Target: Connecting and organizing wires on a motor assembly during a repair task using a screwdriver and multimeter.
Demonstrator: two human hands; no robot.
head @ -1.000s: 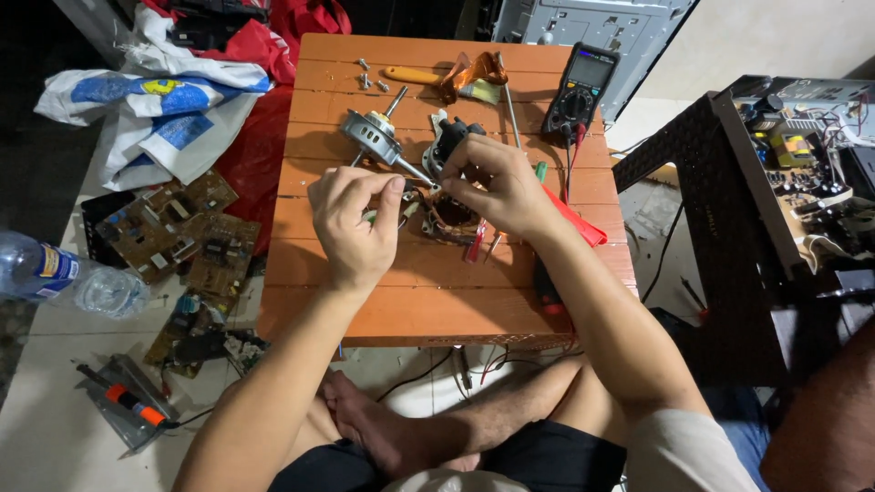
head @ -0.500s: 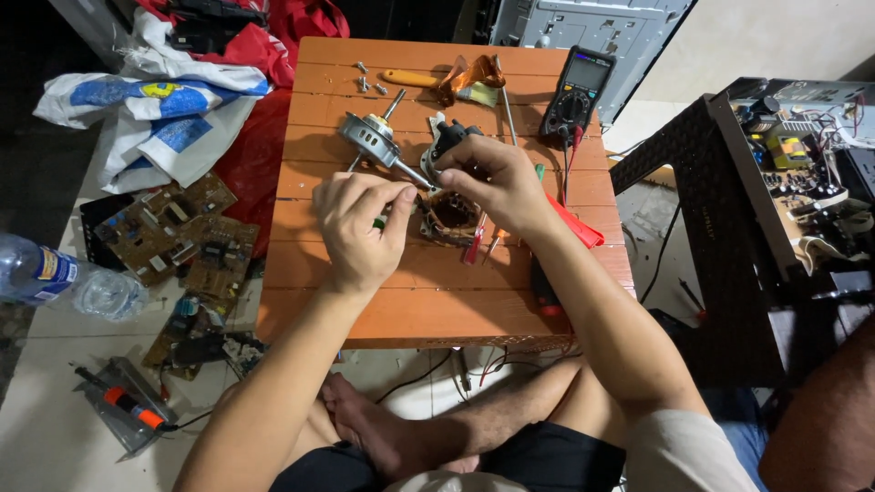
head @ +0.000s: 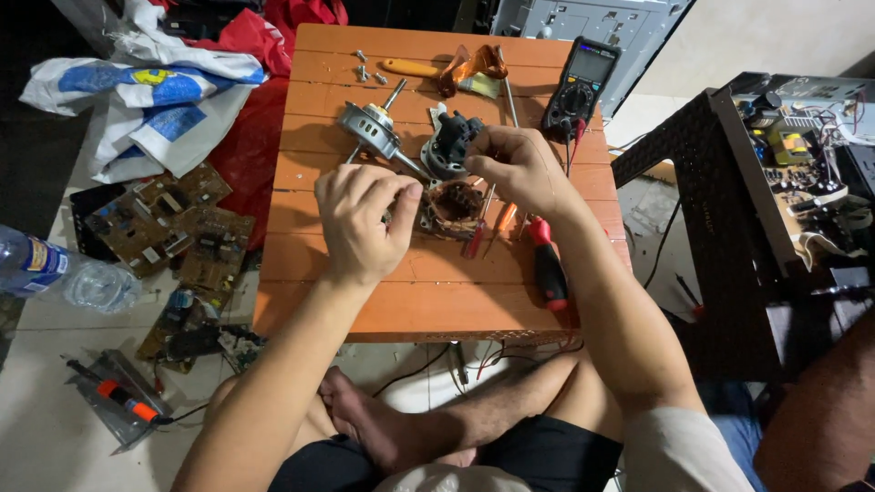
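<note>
My left hand (head: 363,221) is curled into a fist on the orange wooden table (head: 383,301). Its thumb and forefinger pinch something small at the left edge of a copper-wound motor stator (head: 454,206); what it pinches is hidden. My right hand (head: 516,166) reaches in from the right, fingertips pinched at a black and grey motor housing (head: 445,144) just behind the stator. A metal rotor with a shaft (head: 369,128) lies to the left of that housing.
A multimeter (head: 583,85) with leads, an orange-handled tool (head: 410,66) and loose screws (head: 369,66) lie at the table's far side. Red-handled screwdrivers (head: 545,260) lie right of the stator. Circuit boards (head: 169,223), bags and a bottle (head: 41,266) sit on the floor at left, a black rack (head: 729,228) at right.
Both hands stay over the motor parts. My right hand's fingertips have shifted slightly up, from the stator toward the black housing. My left hand has barely moved.
</note>
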